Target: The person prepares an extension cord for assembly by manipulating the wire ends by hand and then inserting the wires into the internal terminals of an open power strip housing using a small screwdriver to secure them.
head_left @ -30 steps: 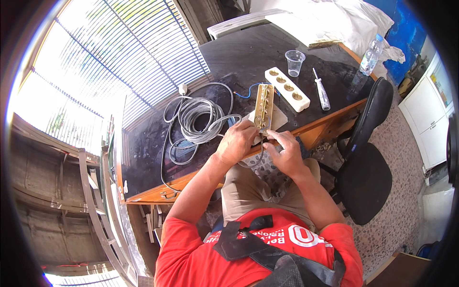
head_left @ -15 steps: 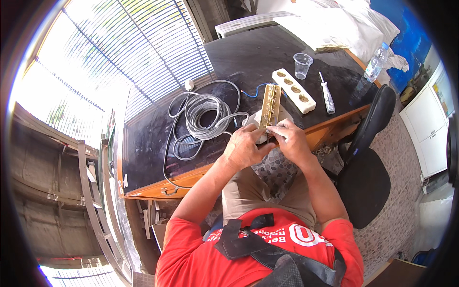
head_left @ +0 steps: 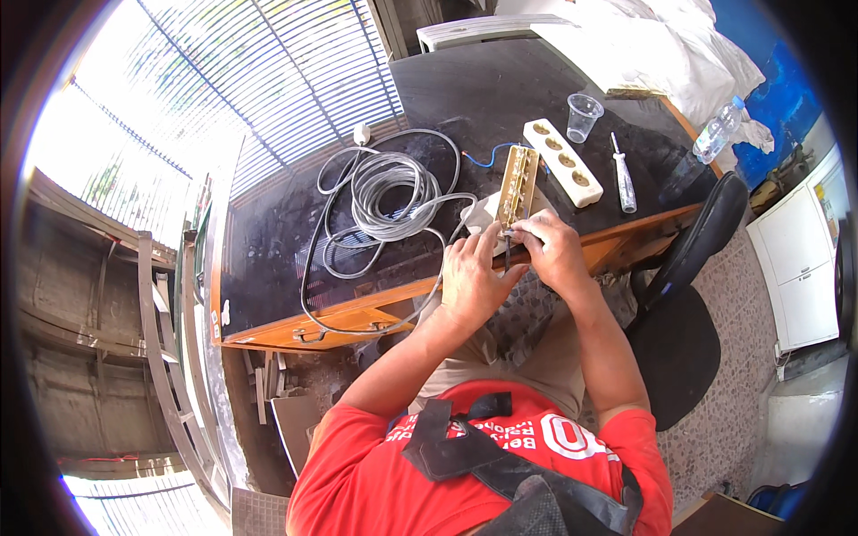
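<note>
An opened power strip base (head_left: 517, 189), brass-coloured contacts showing along it, lies lengthwise at the table's front edge on a pale flat piece. Against its near end, my left hand (head_left: 474, 275) has its fingertips curled, with the thumb held apart. My right hand (head_left: 554, 252) pinches thumb and finger together at that same end; what lies between them is too small to tell. A short dark cable-like piece (head_left: 508, 255) hangs down between the hands. Right beside the base rests the white socket cover (head_left: 564, 164) with its row of round sockets.
A grey cable coil (head_left: 391, 196) with a white plug (head_left: 361, 134) fills the table's left part. Behind the base lies a blue wire (head_left: 487, 164). A screwdriver (head_left: 624, 180), a plastic cup (head_left: 584, 116) and a bottle (head_left: 718, 130) stand or lie rightward. A black chair (head_left: 679, 335) is close by.
The table's objects sit slightly farther right in the picture. My left fingers have spread somewhat along the strip's near end, and the dark piece between my hands shows more. A grey cable loop now hangs near my left wrist.
</note>
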`<state>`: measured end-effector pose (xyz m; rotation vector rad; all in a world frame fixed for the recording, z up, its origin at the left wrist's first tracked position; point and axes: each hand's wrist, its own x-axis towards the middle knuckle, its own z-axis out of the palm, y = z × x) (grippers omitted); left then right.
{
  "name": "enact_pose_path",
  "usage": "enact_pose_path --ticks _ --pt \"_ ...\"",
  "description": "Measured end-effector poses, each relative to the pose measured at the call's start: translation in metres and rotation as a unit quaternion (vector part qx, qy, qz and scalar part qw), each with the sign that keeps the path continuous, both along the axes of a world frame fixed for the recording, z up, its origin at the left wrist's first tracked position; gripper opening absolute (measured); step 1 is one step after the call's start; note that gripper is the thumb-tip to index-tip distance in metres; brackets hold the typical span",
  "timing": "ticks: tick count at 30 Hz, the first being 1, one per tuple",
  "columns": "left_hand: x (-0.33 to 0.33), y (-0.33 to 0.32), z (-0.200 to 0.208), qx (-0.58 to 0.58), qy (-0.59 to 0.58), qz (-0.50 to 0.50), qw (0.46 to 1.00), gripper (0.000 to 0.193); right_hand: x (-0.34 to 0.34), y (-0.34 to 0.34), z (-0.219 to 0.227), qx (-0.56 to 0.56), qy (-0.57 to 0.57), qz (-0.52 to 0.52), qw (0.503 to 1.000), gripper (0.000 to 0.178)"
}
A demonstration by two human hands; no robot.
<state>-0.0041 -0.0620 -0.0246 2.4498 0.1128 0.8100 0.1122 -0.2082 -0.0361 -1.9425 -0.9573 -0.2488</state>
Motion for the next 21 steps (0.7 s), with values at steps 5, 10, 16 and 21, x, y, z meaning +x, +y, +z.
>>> enact_pose_path --ticks 5,10,16,21 --pt "-0.009 0.004 -0.021 0.029 -0.035 -0.02 0.999 0.027 0.0 0.002 0.002 0.012 0.003 0.008 1.0 0.013" --pt "-0.006 0.003 -0.011 0.07 -0.068 -0.016 0.995 0.018 0.0 0.002 -0.001 0.002 -0.005 -0.006 1.0 0.013" --pt "0.002 0.016 -0.027 0.093 -0.026 -0.049 0.994 0.028 0.002 0.004 -0.002 0.009 -0.032 -0.005 0.999 0.012" --pt "0.003 0.017 -0.025 0.077 -0.036 -0.057 0.995 0.023 0.001 0.005 0.001 0.002 -0.037 -0.008 0.999 0.012"
